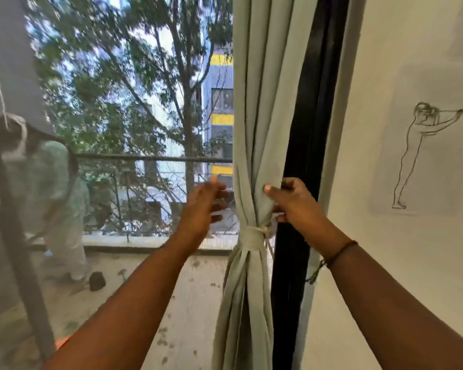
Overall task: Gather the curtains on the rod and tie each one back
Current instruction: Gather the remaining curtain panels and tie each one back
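At the window's right side, the pale green curtain (pixel 254 116) hangs gathered and cinched by a cloth tie-back (pixel 251 237) beside the black frame (pixel 305 129). My right hand (pixel 292 201) grasps the folds just above the tie; my left hand (pixel 206 204) hovers released, fingers spread, near the curtain's edge. A line drawing (pixel 422 153) marks the wall (pixel 385 62); I can read no writing anywhere.

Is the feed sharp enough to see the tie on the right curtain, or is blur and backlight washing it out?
Head view: the tie on the curtain reads clearly; left hand is motion-blurred, right hand sharper; the trees outside are smeared; the frame's left edge is hazy.
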`<action>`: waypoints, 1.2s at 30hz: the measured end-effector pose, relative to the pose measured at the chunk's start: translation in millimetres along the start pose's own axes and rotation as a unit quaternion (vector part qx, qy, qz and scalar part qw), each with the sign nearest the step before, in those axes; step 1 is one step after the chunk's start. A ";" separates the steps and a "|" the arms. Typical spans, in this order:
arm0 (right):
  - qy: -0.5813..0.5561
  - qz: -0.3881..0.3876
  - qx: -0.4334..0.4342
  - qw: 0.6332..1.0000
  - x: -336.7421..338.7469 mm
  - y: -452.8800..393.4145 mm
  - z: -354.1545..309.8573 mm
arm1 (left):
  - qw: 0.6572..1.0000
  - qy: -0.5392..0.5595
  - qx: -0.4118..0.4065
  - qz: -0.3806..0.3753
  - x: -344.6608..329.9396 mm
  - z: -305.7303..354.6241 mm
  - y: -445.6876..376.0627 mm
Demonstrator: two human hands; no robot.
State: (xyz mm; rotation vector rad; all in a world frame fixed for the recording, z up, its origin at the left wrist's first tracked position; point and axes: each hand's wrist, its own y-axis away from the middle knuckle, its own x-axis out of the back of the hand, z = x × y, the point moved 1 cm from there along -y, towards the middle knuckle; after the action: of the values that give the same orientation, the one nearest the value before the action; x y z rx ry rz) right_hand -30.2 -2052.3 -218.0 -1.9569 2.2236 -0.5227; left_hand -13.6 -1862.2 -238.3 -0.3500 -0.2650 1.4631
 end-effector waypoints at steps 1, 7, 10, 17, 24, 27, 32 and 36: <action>-0.010 -0.020 -0.004 1.000 -4.4 -3.9 -7.0 | 0.999 -0.009 0.044 -0.020 -11.3 12.5 -5.1; 0.095 0.061 0.110 0.988 -14.9 0.9 -5.1 | 0.989 -0.062 -0.100 0.086 -59.4 33.9 20.2; 0.101 0.142 0.218 0.960 -14.7 22.6 -12.9 | 0.956 -0.131 -0.200 0.167 -62.0 33.3 30.2; 0.295 0.175 0.344 0.874 -3.5 15.0 -32.9 | 0.884 -0.271 -0.265 0.275 -49.6 51.0 21.2; 0.201 0.183 0.241 0.932 17.3 8.9 -25.9 | 0.913 -0.229 -0.148 0.303 -23.5 55.0 24.6; 0.133 0.115 0.215 0.961 9.4 9.3 -26.4 | 0.950 -0.196 -0.131 0.206 -29.8 51.8 23.3; 0.134 0.011 0.174 0.976 -17.0 30.3 11.1 | 0.977 -0.154 -0.078 0.127 -29.6 20.6 43.1; 0.157 0.008 0.160 0.975 -42.9 63.0 59.1 | 0.984 -0.152 -0.041 0.080 -18.5 -15.0 65.3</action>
State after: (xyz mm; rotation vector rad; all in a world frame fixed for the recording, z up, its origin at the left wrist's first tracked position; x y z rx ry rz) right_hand -63.6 -2014.1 -300.1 -1.7888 2.1452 -1.1791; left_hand -69.6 -1876.9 -276.7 -0.2166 -0.5536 1.6674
